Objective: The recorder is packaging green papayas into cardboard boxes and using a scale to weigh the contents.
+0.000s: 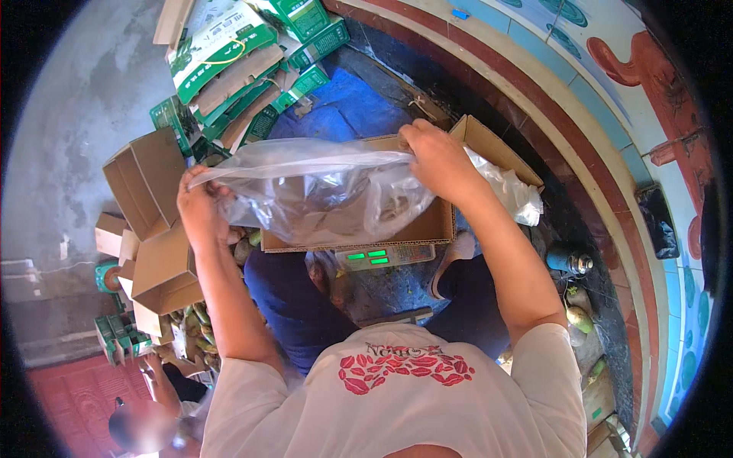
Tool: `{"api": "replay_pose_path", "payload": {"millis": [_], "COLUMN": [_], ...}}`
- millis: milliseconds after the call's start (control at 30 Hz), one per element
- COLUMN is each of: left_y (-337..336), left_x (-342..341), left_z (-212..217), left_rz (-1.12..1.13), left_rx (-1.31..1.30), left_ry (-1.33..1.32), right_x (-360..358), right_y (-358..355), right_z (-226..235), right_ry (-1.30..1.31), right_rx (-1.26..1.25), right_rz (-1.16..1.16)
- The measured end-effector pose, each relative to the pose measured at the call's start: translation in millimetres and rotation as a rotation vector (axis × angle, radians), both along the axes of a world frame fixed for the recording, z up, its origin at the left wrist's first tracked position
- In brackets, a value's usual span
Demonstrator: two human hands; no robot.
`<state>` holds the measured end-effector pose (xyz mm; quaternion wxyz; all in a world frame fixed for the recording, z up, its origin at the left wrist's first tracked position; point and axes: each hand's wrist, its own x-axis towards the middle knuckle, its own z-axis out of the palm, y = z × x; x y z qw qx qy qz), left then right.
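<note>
A clear plastic bag (328,187) is stretched between my two hands over an open cardboard box (437,229). My left hand (202,204) grips the bag's left end, fingers curled round its edge. At the other end, my right hand (437,159) pinches the bag's upper edge above the box's right part. Under the box is a weighing scale (385,257), its green-lit display facing me. The bag hides most of the inside of the box.
Another cardboard box (496,149) with plastic lining (508,187) stands on the right. Open boxes (153,183) and green-and-white cartons (225,57) are piled on the left. Green vegetables (202,324) lie beside my left leg, and a blue cylinder (566,261) stands by the wall. Someone else works at lower left.
</note>
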<state>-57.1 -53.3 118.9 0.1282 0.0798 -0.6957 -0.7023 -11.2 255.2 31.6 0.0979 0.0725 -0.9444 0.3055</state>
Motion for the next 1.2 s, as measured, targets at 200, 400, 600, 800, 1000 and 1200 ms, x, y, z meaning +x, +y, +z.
{"api": "replay_pose_path", "payload": {"millis": [200, 400, 600, 800, 1000, 1200], "left_y": [-45.8, -61.6, -16.6, 28.8, 28.8, 30.6], "left_x": [0.8, -7.0, 22.9, 59.8, 63.4, 64.3], "left_z": [7.6, 49.3, 88.5, 74.6, 59.0, 52.8], "left_rz": [0.117, 0.228, 0.143, -0.076, -0.160, -0.276], "left_rx": [-0.220, -0.254, -0.103, -0.121, -0.022, -0.046], "left_ry": [0.075, 0.141, 0.212, 0.211, 0.139, 0.117], "right_x": [3.0, 3.3, 2.9, 14.2, 47.9, 54.4], "right_y": [19.3, 33.9, 14.9, 0.1, -6.7, -22.8], "right_z": [12.2, 70.7, 90.5, 66.6, 61.4, 24.6], "right_ry": [-0.110, -0.187, -0.129, -0.015, 0.322, -0.141], "right_rx": [0.172, -0.131, 0.112, 0.223, 0.054, 0.010], "right_rz": [-0.238, 0.028, -0.061, -0.243, -0.321, -0.166]}}
